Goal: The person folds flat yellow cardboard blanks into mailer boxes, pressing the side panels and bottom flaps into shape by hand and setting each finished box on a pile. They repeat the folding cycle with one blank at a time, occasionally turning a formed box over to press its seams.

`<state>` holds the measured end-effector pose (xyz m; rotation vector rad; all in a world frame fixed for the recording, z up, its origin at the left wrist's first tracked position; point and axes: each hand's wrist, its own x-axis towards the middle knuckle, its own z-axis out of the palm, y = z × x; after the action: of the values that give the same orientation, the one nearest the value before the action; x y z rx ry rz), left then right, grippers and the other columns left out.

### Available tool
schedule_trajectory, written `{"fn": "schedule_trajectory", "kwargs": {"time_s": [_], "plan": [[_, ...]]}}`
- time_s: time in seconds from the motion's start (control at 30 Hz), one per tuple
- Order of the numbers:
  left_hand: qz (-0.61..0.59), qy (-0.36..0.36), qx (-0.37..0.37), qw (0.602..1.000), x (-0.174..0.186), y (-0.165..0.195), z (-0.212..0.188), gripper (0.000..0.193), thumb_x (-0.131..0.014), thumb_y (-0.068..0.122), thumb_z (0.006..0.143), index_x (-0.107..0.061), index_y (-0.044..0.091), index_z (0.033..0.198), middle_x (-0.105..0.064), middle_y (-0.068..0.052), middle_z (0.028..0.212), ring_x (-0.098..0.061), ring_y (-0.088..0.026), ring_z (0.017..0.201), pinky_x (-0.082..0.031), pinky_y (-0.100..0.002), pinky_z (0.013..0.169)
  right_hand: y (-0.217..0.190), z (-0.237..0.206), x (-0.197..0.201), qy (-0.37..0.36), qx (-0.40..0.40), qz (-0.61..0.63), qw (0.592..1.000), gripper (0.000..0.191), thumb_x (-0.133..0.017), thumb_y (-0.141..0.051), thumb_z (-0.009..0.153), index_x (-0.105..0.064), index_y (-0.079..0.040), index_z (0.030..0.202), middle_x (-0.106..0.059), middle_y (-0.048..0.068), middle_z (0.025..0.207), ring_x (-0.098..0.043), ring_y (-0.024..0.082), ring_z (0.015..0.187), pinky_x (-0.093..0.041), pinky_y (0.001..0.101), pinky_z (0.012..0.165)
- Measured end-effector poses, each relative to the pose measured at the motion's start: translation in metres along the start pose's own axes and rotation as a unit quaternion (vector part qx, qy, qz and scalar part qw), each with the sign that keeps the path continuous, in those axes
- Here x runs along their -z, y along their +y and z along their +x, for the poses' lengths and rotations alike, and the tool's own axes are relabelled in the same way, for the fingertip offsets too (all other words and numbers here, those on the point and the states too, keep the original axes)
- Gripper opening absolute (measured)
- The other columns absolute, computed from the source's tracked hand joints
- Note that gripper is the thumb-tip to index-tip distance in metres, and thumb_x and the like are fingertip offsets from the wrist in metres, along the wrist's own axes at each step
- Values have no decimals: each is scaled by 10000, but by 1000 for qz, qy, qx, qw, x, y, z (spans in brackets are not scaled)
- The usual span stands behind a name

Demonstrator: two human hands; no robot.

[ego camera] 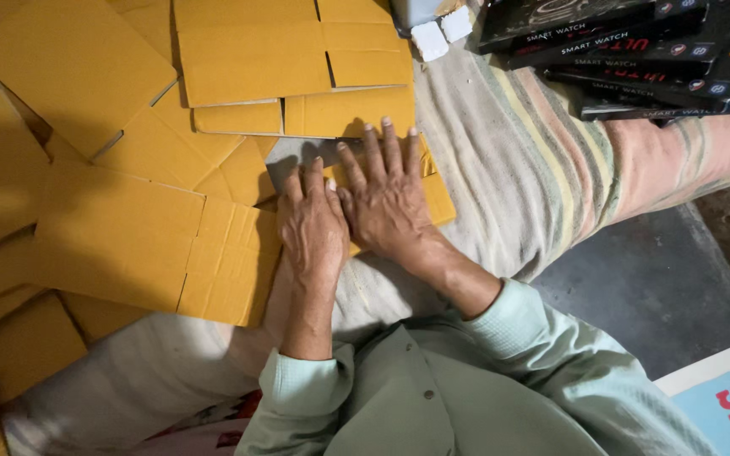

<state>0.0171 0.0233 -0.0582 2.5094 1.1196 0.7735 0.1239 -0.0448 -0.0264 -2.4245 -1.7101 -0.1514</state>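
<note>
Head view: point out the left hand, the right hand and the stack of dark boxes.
left hand (313, 224), head view, back of the hand, flat on cardboard
right hand (384, 196), head view, back of the hand, fingers spread
stack of dark boxes (627, 51), head view, side of a middle box

We saw matt, yellow-brown cardboard sheets (120, 236), smooth but creased along their fold lines, lying at nine o'clock. Under them a soft, faded striped cloth (517, 169) looked woven and slightly rough. At one o'clock, black boxes (627, 51) showed a glossy printed card finish. Our sleeves (509, 329) were smooth pale-green cotton-like fabric.
</note>
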Motion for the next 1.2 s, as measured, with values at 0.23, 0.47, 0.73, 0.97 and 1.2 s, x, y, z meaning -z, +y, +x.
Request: {"fn": "schedule_trajectory", "kwargs": {"time_s": [0.23, 0.47, 0.73, 0.97, 1.2], "plan": [[-4, -24, 10, 1000, 1, -1, -2, 470, -566, 307, 1046, -540, 24, 1420, -529, -243, 1424, -560, -452, 1231, -471, -526, 1026, 31, -8, -2, 23, -38, 32, 999, 645, -382, -422, 1049, -416, -80, 1594, -320, 288, 1615, -186, 521, 1511, -64, 684, 1200], [20, -71, 31, 997, 4, 7, 2, 664, -605, 470, 989, -490, 15, 1458, -430, -287, 1476, -475, -500, 1280, -412, -569, 1054, 48, -16, 0, 57, -92, -20, 994, 626, -448, -433, 1060, -447, -62, 1563, -313, 328, 1599, -207, 529, 1500, -94, 719, 1185], [43, -28, -16, 999, 5, 8, -18, 538, -548, 232, 1038, -456, 33, 1529, -325, -276, 1606, -308, -522, 1469, -312, -547, 1203, 5, -19, -12, 82, -14, 42, 996, 603, -470, -432, 1038, -504, -90, 1533, -355, 337, 1590, -234, 531, 1510, -104, 692, 1213], [-38, -41, 2, 998, 17, -1, -20, 548, -512, 169, 1050, -423, 34, 1574, -283, -262, 1675, -346, -481, 1506, -339, -520, 1216, 52, -33, -5, 66, -76, 14, 995, 617, -480, -391, 1051, -452, -94, 1591, -314, 312, 1624, -187, 521, 1530, -89, 700, 1216], [72, -94, 32, 992, 8, 23, -8, 568, -525, 337, 1054, -413, 56, 1535, -262, -276, 1606, -338, -548, 1370, -336, -585, 1115, 24, -16, -7, 63, -37, -9, 997, 637, -494, -446, 1005, -474, -77, 1524, -338, 334, 1571, -205, 520, 1476, -82, 723, 1159]]}}
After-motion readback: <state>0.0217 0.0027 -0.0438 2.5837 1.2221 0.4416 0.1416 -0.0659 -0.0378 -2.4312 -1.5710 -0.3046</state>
